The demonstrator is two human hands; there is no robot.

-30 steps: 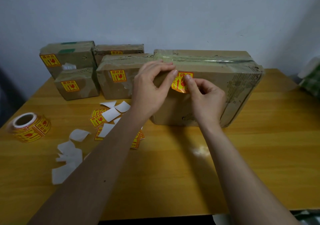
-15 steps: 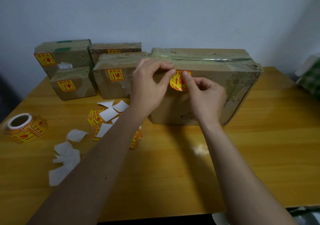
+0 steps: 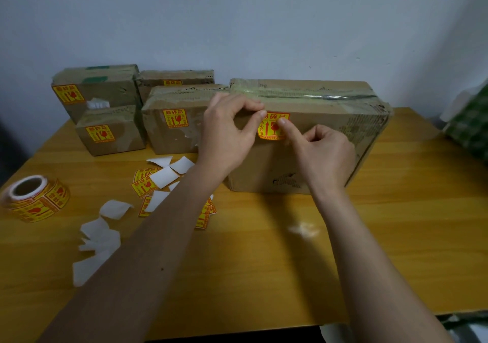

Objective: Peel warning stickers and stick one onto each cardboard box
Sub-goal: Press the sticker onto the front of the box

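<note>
A yellow-and-red warning sticker [image 3: 272, 128] lies against the upper front face of the large taped cardboard box [image 3: 330, 120]. My left hand [image 3: 227, 136] pinches the sticker's top left corner between thumb and forefinger. On the other side, my right hand [image 3: 324, 155] has its forefinger tip pressed on the sticker's middle, with the other fingers curled and the thumb at the lower right corner. To the left stand several smaller boxes [image 3: 113, 136], each showing a sticker.
A sticker roll [image 3: 37, 200] sits at the left edge of the wooden table [image 3: 396, 223]. Loose stickers [image 3: 144, 184] and white backing papers [image 3: 97, 239] are scattered under my left forearm. A green checked item [image 3: 470, 131] is at the far right.
The sticker sits flatter on the box. My right forefinger has slid from its right edge toward the middle. My left hand stays at the left corner.
</note>
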